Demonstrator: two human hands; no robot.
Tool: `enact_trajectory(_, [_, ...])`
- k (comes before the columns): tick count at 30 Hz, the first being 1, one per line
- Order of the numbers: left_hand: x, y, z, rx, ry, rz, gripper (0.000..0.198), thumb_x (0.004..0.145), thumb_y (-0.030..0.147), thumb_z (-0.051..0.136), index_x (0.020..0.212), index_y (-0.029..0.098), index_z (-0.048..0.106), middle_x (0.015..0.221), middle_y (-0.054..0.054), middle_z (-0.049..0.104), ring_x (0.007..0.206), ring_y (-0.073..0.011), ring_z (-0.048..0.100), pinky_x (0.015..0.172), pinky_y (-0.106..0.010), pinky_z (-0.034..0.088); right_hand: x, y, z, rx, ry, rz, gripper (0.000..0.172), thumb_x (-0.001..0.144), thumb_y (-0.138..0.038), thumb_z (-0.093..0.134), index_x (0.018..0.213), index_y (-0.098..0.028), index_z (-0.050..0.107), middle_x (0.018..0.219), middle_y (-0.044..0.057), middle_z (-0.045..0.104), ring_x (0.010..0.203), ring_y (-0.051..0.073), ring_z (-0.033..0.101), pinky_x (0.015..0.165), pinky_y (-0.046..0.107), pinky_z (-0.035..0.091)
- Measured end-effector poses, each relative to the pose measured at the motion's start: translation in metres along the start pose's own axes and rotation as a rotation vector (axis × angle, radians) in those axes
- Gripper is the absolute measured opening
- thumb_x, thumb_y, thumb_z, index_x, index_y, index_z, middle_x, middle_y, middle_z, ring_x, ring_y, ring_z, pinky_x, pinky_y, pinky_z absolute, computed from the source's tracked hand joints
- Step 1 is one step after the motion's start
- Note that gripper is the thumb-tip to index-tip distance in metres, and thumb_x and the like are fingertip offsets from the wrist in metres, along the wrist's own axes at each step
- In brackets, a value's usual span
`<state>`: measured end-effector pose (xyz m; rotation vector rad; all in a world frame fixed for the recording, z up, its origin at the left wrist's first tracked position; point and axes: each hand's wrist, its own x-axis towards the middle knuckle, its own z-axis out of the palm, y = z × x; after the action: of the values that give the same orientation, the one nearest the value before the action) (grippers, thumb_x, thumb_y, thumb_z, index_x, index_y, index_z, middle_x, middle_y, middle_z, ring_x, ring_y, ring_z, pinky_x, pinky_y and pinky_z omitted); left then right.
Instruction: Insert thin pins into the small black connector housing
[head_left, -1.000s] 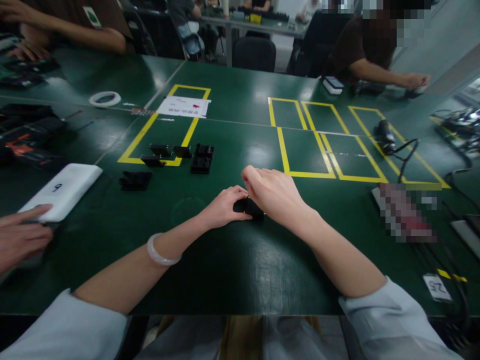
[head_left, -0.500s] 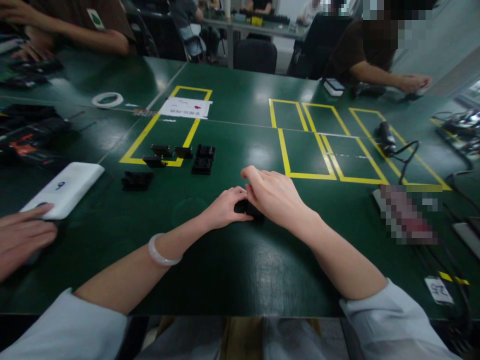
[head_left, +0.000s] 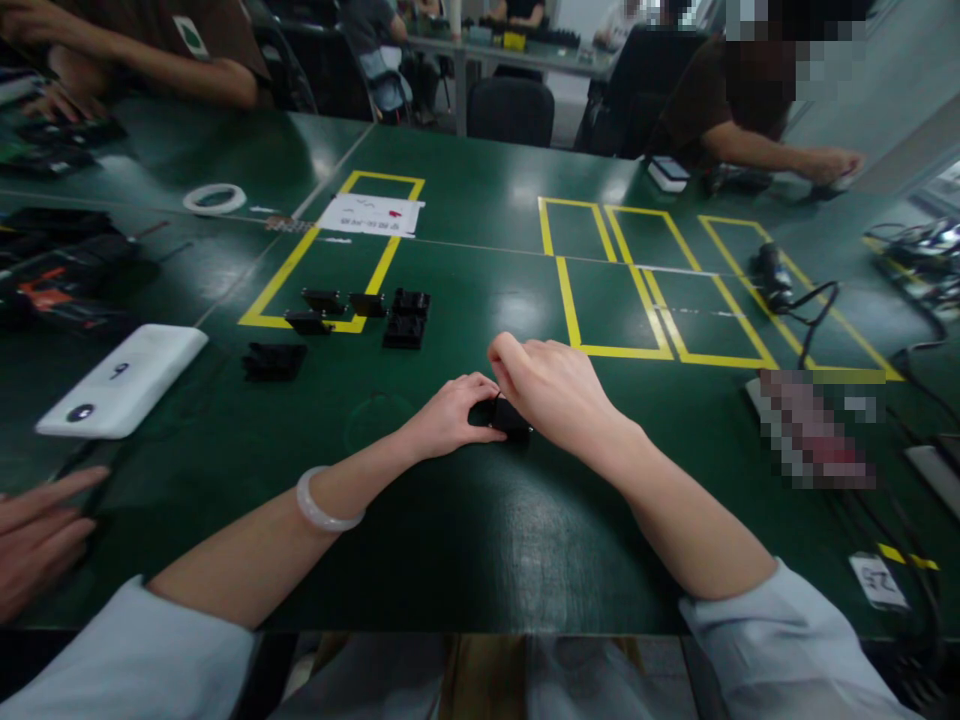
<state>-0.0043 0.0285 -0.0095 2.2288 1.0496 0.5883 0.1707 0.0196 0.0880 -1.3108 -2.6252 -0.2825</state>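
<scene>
In the head view, my left hand point(head_left: 450, 415) grips a small black box-shaped part point(head_left: 511, 422) on the table, thumb at the near side and fingers at the far side. A thin dark strand shows at the part's top. My right hand point(head_left: 555, 385) is closed just above the part, its fingers curled down; whatever they pinch is hidden behind the hand. Farther left lie a black double-bay piece point(head_left: 407, 318), a ridged black piece point(head_left: 274, 361) and several small black blocks point(head_left: 322, 300).
A white box marked with a digit point(head_left: 124, 382) lies left, with another person's hand point(head_left: 49, 535) near it. Yellow tape outlines point(head_left: 619, 351) mark the green table point(head_left: 465, 540). A tape roll point(head_left: 215, 200), a paper sheet point(head_left: 371, 215) and a cabled black device point(head_left: 772, 275) lie farther off.
My right hand has lifted and turned slightly, showing more of the black part. My left hand keeps its hold. The other person's hand has drawn back from the white box.
</scene>
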Motion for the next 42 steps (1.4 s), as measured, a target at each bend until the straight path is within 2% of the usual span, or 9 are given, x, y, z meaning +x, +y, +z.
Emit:
enact_trajectory(8, [0.0, 0.0, -0.001, -0.012, -0.005, 0.009, 0.031, 0.076, 0.04, 0.076, 0.097, 0.02, 0.065, 0.116, -0.006, 0.062, 0.115, -0.0277, 0.055, 0.102, -0.044, 0.04, -0.001, -0.002, -0.005, 0.053, -0.003, -0.004, 0.023, 0.092, -0.02, 0.032, 0.099, -0.017, 0.053, 0.076, 0.004, 0.065, 0.067, 0.015, 0.055, 0.061, 0.028, 0.027])
enact_trajectory(14, [0.0, -0.001, 0.0, -0.019, -0.002, -0.007, 0.037, 0.076, 0.041, 0.075, 0.105, 0.02, 0.064, 0.119, -0.006, 0.062, 0.113, -0.0283, 0.057, 0.099, -0.044, 0.043, 0.0, 0.0, 0.001, 0.031, 0.017, -0.014, 0.027, 0.099, -0.034, 0.033, 0.093, -0.018, 0.053, 0.076, 0.004, 0.066, 0.068, 0.014, 0.055, 0.061, 0.028, 0.025])
enact_trajectory(17, [0.0, -0.001, 0.001, 0.0, 0.006, -0.007, 0.04, 0.076, 0.041, 0.076, 0.107, 0.019, 0.063, 0.12, -0.008, 0.061, 0.115, -0.0293, 0.055, 0.102, -0.046, 0.041, 0.0, 0.0, 0.004, 0.015, 0.027, 0.0, 0.026, 0.099, -0.029, 0.031, 0.093, -0.018, 0.054, 0.074, 0.004, 0.066, 0.066, 0.013, 0.055, 0.06, 0.028, 0.024])
enact_trajectory(23, [0.0, 0.001, -0.001, -0.014, 0.006, 0.006, 0.032, 0.075, 0.04, 0.076, 0.097, 0.019, 0.064, 0.117, -0.006, 0.063, 0.114, -0.0289, 0.056, 0.1, -0.045, 0.042, 0.0, -0.002, -0.001, 0.056, 0.025, 0.014, 0.023, 0.094, -0.019, 0.032, 0.102, -0.017, 0.053, 0.081, 0.004, 0.067, 0.07, 0.013, 0.057, 0.061, 0.027, 0.028])
enact_trajectory(30, [0.0, -0.002, 0.001, -0.018, 0.006, -0.011, 0.041, 0.075, 0.042, 0.076, 0.107, 0.02, 0.064, 0.118, -0.006, 0.062, 0.113, -0.0295, 0.057, 0.099, -0.045, 0.043, 0.0, -0.002, -0.002, 0.036, -0.014, 0.009, 0.028, 0.099, -0.033, 0.031, 0.095, -0.018, 0.054, 0.075, 0.004, 0.067, 0.066, 0.014, 0.056, 0.059, 0.028, 0.025])
enact_trajectory(37, [0.0, 0.0, 0.0, -0.011, 0.002, -0.005, 0.036, 0.075, 0.042, 0.076, 0.101, 0.019, 0.065, 0.118, -0.006, 0.062, 0.115, -0.0293, 0.055, 0.101, -0.046, 0.041, -0.001, -0.003, -0.005, 0.052, -0.009, 0.009, 0.023, 0.094, -0.02, 0.032, 0.102, -0.017, 0.054, 0.08, 0.004, 0.067, 0.068, 0.014, 0.057, 0.061, 0.028, 0.027])
enact_trajectory(42, [0.0, 0.0, 0.0, -0.027, -0.006, -0.022, 0.036, 0.076, 0.042, 0.075, 0.103, 0.02, 0.065, 0.115, -0.006, 0.063, 0.111, -0.0286, 0.057, 0.098, -0.044, 0.044, -0.001, -0.004, -0.006, 0.052, -0.033, 0.007, 0.024, 0.097, -0.03, 0.033, 0.099, -0.018, 0.054, 0.079, 0.004, 0.067, 0.068, 0.014, 0.057, 0.061, 0.028, 0.026])
